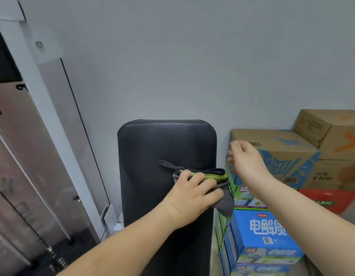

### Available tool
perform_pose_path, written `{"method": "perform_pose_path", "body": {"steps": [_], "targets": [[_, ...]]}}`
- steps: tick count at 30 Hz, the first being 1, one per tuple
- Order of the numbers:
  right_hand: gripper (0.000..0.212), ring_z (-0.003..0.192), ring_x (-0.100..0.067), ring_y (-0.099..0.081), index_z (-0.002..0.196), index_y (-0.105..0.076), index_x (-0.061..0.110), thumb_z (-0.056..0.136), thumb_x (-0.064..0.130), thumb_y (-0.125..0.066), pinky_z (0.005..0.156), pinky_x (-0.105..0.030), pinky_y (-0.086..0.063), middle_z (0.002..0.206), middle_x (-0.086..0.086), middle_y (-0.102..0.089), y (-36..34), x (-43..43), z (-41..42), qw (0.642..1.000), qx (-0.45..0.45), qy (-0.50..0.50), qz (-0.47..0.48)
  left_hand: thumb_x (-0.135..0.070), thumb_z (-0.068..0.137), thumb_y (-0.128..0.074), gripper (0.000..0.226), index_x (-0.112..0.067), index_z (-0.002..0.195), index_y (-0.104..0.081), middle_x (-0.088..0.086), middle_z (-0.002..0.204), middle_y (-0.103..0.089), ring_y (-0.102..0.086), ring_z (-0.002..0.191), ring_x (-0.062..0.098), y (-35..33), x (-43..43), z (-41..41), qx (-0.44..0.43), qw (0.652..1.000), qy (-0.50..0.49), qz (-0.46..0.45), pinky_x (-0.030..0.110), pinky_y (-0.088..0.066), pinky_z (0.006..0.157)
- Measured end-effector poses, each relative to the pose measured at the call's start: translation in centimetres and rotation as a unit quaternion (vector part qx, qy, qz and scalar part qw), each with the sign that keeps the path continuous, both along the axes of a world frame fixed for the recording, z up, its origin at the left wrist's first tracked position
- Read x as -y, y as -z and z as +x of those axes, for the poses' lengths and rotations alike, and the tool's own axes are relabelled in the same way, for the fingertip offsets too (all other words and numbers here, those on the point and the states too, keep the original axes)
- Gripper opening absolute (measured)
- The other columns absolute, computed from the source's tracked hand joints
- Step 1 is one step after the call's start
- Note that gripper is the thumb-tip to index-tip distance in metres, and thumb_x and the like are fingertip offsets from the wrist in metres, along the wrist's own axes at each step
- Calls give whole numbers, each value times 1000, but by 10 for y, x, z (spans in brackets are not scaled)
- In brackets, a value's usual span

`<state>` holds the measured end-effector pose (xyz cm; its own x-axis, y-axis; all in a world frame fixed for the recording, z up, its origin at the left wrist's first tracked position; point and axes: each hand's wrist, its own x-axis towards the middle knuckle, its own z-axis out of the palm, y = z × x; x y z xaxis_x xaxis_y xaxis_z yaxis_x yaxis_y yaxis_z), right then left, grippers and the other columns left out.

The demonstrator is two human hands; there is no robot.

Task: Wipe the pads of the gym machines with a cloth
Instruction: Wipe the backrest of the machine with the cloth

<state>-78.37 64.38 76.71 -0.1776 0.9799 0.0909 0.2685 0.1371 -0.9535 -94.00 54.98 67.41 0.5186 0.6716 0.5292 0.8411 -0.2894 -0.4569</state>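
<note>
The black bench pad (164,156) carries a fine diagonal weave texture. The cloth (216,176) on it is dark grey with a lime-green stripe. Beside it stand brown cardboard boxes (331,136) and a bright blue carton (266,234) with white lettering; the wall (192,56) is pale grey.

The light is soft and even, moderately bright, with only weak shadows. A pale sheen lies on the top of the black pad (166,148). Edges bend from the wide lens; details look slightly blurred.

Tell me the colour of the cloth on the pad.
Dark grey cloth with a lime-green stripe, seen in the head view.
</note>
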Motion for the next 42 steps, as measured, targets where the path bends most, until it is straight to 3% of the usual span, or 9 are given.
{"method": "perform_pose_path", "body": {"steps": [3,6,10,15,19,23,27,36,42], "targets": [[42,119,-16,-55,145,-51,22,109,39,-40,99,-34,-41,130,3,-61,-13,9,-14,996,60,-41,59,-21,91,-64,32,-24,123,-62,3,112,-60,-55,92,29,-42,10,-48,-8,999,-28,34,43,-38,75],[56,145,-18,-41,161,-32,21,110,43,-36,118,-36,-31,159,0,-44,-27,9,-40,992,64,-79,69,-30,92,-66,33,-22,124,-65,8,115,-61,-56,97,36,-111,13,-103,168,961,-176,130,42,-34,75],[55,146,-27,-38,159,-28,17,111,43,-25,114,-41,-32,161,-7,-38,-21,6,-67,986,107,-50,118,-51,103,-38,39,-29,129,-58,-4,125,-60,-51,116,26,-133,3,-102,347,878,-324,66,45,-31,91],[53,146,-24,-35,157,-23,17,111,43,-23,107,-33,-28,162,-7,-30,-10,-13,-65,979,125,-96,128,-47,105,-34,39,-17,108,-60,3,105,-68,-61,99,31,-147,-16,-88,342,874,-339,70,44,-39,88],[48,139,-23,-40,152,-22,19,110,40,-30,106,-35,-33,156,-7,-34,-8,-23,-64,979,119,-109,124,-49,104,-38,38,-20,118,-59,7,119,-68,-64,110,34,-167,-59,-25,339,888,-308,-32,41,-41,83],[68,112,-8,-47,159,-6,14,104,14,-45,78,-9,-40,142,-2,-34,-10,-28,-55,974,152,-138,98,-50,102,-44,31,-24,112,-58,1,115,-66,-64,106,30,-168,-78,8,314,923,-205,-90,39,-39,75],[44,134,-25,-44,153,-23,15,113,31,-29,97,-25,-28,148,-13,-43,-19,-15,-58,985,108,-112,68,-48,103,-44,27,-28,115,-58,-3,116,-68,-63,108,27,-166,-46,-40,322,930,-156,-80,38,-43,78],[52,142,-26,-39,156,-22,20,111,46,-23,107,-32,-27,158,-5,-37,-17,-11,-65,989,93,-81,77,-13,90,-64,36,-7,125,-62,17,133,-52,-47,130,39,-38,18,-102,313,907,-182,216,61,-34,113],[62,150,-23,-31,162,-14,23,109,54,-24,121,-41,-23,166,-1,-26,-3,-7,-74,997,39,-25,63,-12,79,-69,53,-16,129,-50,12,134,-40,-41,131,37,96,50,-60,256,944,-163,128,59,-24,123]]}}
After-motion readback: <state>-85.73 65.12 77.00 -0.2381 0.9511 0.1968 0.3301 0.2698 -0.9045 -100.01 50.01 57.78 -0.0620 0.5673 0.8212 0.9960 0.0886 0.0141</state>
